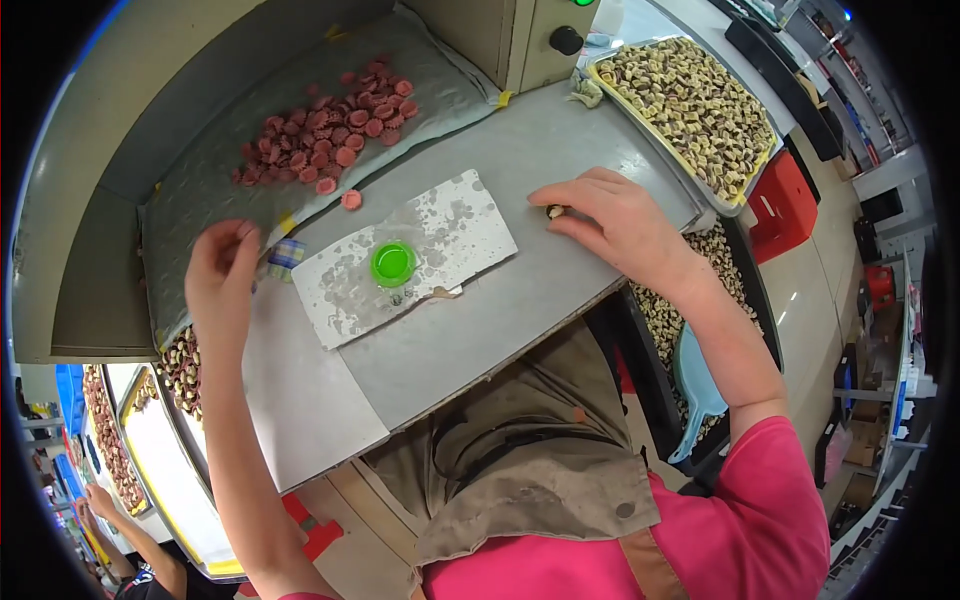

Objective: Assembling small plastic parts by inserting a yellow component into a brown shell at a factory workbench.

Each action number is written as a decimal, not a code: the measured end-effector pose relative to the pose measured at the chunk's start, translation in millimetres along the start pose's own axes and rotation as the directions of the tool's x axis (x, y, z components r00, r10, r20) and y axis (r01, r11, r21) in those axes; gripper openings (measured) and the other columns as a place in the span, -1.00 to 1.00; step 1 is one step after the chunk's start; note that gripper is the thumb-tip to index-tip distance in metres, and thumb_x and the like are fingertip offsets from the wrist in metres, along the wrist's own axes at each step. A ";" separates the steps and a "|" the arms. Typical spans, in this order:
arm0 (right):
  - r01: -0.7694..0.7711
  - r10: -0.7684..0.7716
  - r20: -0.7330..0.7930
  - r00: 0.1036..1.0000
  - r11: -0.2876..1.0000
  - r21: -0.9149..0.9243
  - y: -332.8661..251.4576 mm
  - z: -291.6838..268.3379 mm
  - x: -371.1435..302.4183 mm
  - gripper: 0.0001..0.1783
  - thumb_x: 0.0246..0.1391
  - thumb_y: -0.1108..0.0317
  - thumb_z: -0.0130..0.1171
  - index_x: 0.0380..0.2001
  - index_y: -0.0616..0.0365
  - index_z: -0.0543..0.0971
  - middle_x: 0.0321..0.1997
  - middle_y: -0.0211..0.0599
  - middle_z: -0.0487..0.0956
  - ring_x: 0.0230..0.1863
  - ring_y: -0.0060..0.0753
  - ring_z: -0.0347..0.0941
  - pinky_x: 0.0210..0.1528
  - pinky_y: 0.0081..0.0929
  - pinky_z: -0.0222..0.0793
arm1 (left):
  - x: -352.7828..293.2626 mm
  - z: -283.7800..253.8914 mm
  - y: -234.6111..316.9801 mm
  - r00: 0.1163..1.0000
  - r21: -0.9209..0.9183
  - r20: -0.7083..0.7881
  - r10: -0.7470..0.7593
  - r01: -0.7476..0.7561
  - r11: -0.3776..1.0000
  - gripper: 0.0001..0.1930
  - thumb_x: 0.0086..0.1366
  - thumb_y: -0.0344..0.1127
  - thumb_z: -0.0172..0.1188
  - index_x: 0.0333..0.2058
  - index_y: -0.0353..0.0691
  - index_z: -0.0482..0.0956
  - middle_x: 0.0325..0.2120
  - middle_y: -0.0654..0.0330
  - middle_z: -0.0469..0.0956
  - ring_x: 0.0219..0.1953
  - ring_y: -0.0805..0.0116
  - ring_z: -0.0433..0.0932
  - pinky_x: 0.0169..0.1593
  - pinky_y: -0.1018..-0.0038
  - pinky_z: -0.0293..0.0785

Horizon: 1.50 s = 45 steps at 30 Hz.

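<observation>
My left hand [219, 275] is raised beside the near left edge of the cloth with the pink pieces. Its thumb and fingertips come together, and whatever may be between them is hidden. Between the thumb and forefinger of my right hand [635, 228] is a small dark-and-cream piece [556, 212], held above the grey worktop. A worn white board [455, 222] lies flat between my hands. On it sits a small round green dish [393, 265]. Small round pink ridged cups [335, 135] lie heaped on the cloth, with one pink cup [351, 200] loose on the worktop.
A tray of dark-and-cream pieces [690, 105] stands at the far right. Below it, a black bin [760, 300] holds more pieces and a light-blue scoop [695, 370]. A machine hood [100, 200] rises at the left. Another person's arm [140, 535] shows at lower left.
</observation>
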State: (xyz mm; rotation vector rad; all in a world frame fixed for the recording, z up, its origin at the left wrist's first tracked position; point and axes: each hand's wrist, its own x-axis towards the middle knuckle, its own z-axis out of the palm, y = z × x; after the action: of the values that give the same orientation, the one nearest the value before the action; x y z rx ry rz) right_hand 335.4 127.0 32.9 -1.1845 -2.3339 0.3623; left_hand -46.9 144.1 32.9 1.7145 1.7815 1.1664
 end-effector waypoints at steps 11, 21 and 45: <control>-0.100 0.099 0.114 0.989 0.995 0.001 -16.7 4.9 8.9 -0.71 -0.02 0.41 0.14 -0.16 0.13 0.47 -0.25 -0.23 0.44 -0.29 -0.30 0.44 -0.23 -0.47 0.37 | -121.8 1.2 31.8 0.913 -0.942 0.250 -0.323 0.307 0.136 -0.56 0.27 -0.44 0.00 0.11 -0.39 0.18 -0.18 0.20 0.44 -0.20 0.51 0.46 -0.15 0.64 0.46; -0.025 0.052 0.195 0.979 0.990 -0.136 -57.1 13.4 20.8 -0.81 0.04 0.41 0.06 -0.25 0.19 0.49 -0.35 -0.21 0.45 -0.31 -0.20 0.39 -0.25 -0.44 0.30 | -144.3 19.5 21.4 0.850 -0.877 0.478 -0.221 0.448 -0.171 -0.65 0.33 -0.32 -0.05 0.06 -0.25 0.27 -0.21 0.29 0.43 -0.22 0.52 0.45 -0.15 0.59 0.45; 0.344 -0.340 0.077 0.937 0.938 -0.045 -118.9 90.2 83.9 -0.80 -0.10 0.38 0.18 -0.32 0.12 0.54 -0.39 -0.33 0.44 -0.31 -0.24 0.38 -0.27 -0.36 0.32 | -145.0 11.0 16.0 0.837 -0.874 0.482 -0.260 0.435 -0.218 -0.56 0.29 -0.37 0.00 0.12 -0.28 0.18 -0.24 0.28 0.44 -0.25 0.53 0.46 -0.15 0.59 0.45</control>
State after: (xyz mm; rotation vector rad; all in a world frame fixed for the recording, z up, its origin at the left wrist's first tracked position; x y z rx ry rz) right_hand 164.2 124.0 35.3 -0.7759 -2.5656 0.2154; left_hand -4.8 7.4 2.2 0.1799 0.5549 1.3917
